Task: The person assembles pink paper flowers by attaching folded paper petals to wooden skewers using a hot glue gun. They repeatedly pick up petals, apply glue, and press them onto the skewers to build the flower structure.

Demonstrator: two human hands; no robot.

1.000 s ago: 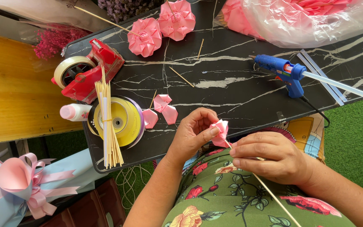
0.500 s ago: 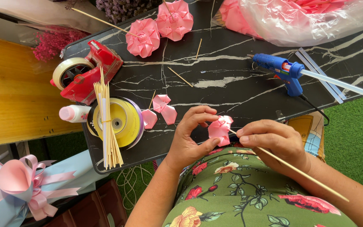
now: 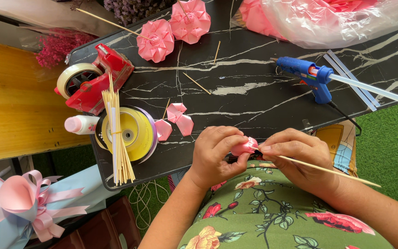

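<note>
Both hands meet at the near edge of the black marble-patterned desk [image 3: 263, 87], over the lap in a green floral garment. The left hand [image 3: 215, 154] is curled, palm turned toward the body, its fingers and thumb closed around a small pink ribbon petal [image 3: 244, 146] that shows just between the two hands. The right hand [image 3: 295, 154] faces it, fingertips pinched on the same petal and on the tip of a thin wooden skewer [image 3: 328, 171], which runs out from under that hand to the right and slightly downward, across the wrist. Forearms come in from the lower edge of the view, elbows spread.

Compared with half a second ago, the hands have closed together: the petal was then more open and more exposed between them, and now it is squeezed into a tighter, smaller bud. The skewer lay steeper before; it now sits closer to level.

On the desk, two loose pink petals [image 3: 179, 119] lie near a yellow ribbon spool [image 3: 132, 133] with a bundle of skewers [image 3: 116, 133] across it. A red tape dispenser [image 3: 93, 80] stands at the left corner, two finished pink ribbon flowers [image 3: 171, 30] at the far edge, and a blue glue gun [image 3: 307, 74] to the right.
</note>
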